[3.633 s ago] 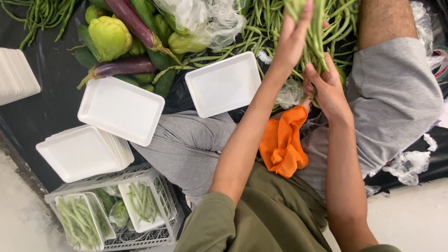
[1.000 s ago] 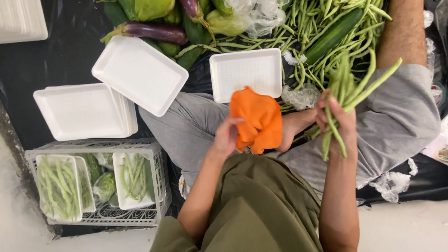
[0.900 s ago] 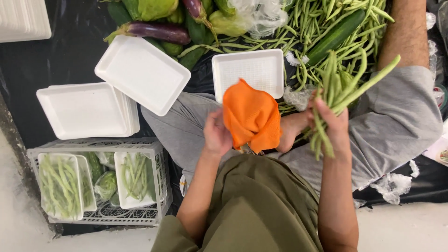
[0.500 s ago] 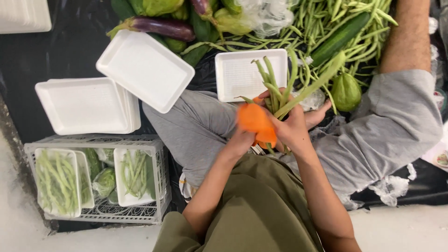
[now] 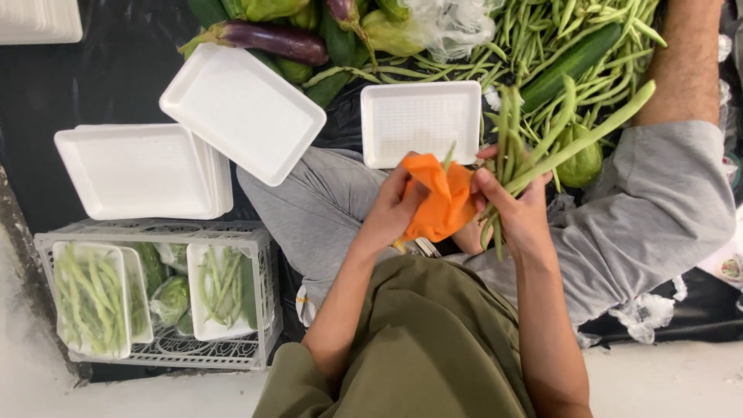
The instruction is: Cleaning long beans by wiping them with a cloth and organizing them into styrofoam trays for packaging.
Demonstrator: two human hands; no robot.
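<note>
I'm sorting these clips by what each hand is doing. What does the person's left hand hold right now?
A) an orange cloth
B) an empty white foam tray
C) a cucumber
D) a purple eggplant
A: the left hand grips the orange cloth over the lap, next to the right hand, which holds a bunch of green beans.

Wrapped white trays of beans stand in a grey crate.

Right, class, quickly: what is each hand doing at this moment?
Left hand: closed on the orange cloth.
Right hand: closed around a bunch of green beans, fingers also touching the cloth.
</note>
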